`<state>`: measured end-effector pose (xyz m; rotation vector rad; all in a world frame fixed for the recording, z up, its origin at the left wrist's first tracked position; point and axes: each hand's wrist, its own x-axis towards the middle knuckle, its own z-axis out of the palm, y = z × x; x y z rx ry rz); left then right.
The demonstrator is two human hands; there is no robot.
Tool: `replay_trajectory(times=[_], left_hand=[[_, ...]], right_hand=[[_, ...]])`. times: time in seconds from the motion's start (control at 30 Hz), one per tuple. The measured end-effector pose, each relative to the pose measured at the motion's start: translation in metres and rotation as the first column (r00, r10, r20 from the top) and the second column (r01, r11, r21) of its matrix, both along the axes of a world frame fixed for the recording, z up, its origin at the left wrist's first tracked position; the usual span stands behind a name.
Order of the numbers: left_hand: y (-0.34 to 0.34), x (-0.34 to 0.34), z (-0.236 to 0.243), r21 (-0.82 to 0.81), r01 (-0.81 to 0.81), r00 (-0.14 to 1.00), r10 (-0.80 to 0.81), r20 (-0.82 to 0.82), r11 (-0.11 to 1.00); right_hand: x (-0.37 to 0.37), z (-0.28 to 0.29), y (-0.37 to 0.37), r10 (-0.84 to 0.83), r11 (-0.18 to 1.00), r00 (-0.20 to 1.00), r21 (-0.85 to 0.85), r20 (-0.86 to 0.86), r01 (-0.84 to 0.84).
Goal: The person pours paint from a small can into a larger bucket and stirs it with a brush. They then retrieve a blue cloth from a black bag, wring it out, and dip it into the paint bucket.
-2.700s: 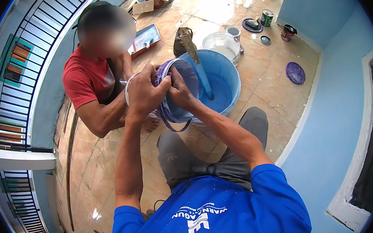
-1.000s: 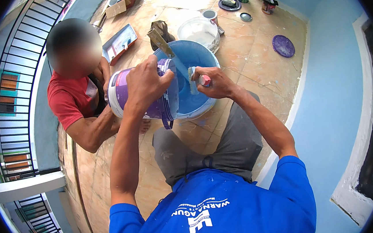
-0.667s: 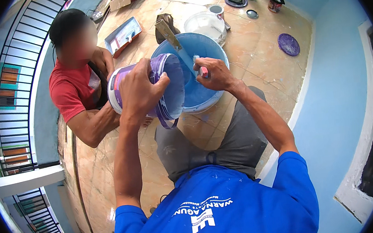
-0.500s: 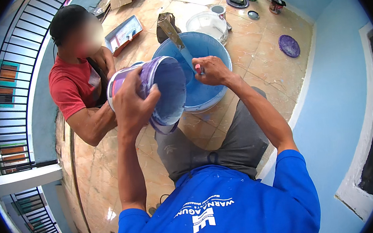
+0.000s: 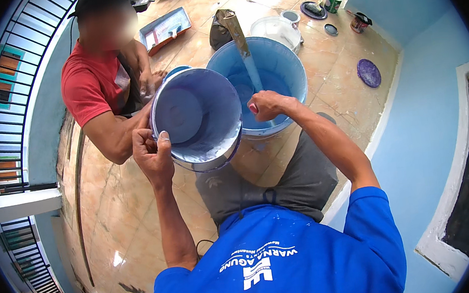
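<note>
A paint bucket, bluish inside with paint smears and a wire handle hanging below, has its mouth turned toward me. The fingers and thumb of my left hand close on its left rim. Beside it stands a large blue-coated tub with blue paint in it and a long stick leaning inside. My right hand is closed around a red-handled tool at the tub's near side; the tool's working end is hidden. A co-worker in a red shirt reaches behind the bucket's left side.
Beyond the tub are a dark bag, a white bucket and a paint tray. Cans and a purple lid lie toward the right wall. A black railing runs along the left.
The bucket has turned from tipped sideways toward the tub to facing me. My left hand has shifted down and left along its rim. The right hand has moved slightly down and right.
</note>
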<state>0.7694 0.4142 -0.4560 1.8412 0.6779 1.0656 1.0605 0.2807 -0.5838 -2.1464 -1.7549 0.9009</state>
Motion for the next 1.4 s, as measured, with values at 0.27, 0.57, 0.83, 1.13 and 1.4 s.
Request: replay_trajectory(times=[0.27,0.57,0.83,1.13,1.4], left_hand=[[-0.004,-0.016,-0.017,-0.04,-0.04,0.985,0.046,0.168,0.998],[-0.013,-0.011,-0.011,-0.05,-0.058,0.958,0.07,0.278,0.997],[-0.018,0.003,-0.009,-0.125,-0.025,0.905,0.075,0.418,0.992],[-0.021,0.007,-0.009,-0.031,-0.088,0.933,0.093,0.347,0.996],[-0.028,0.01,-0.004,-0.116,-0.05,0.911,0.093,0.402,0.992]], right_hand=[[0.006,-0.007,-0.007,-0.069,0.997,0.998,0.037,-0.01,0.07],[0.006,-0.003,-0.007,-0.105,0.994,0.994,0.041,-0.006,0.105],[0.009,-0.004,-0.007,-0.091,0.995,0.996,0.03,0.022,0.091],[0.01,-0.007,-0.009,-0.142,0.987,0.988,0.068,-0.059,0.146],[0.006,-0.011,-0.007,-0.057,0.996,0.998,-0.073,-0.029,0.055]])
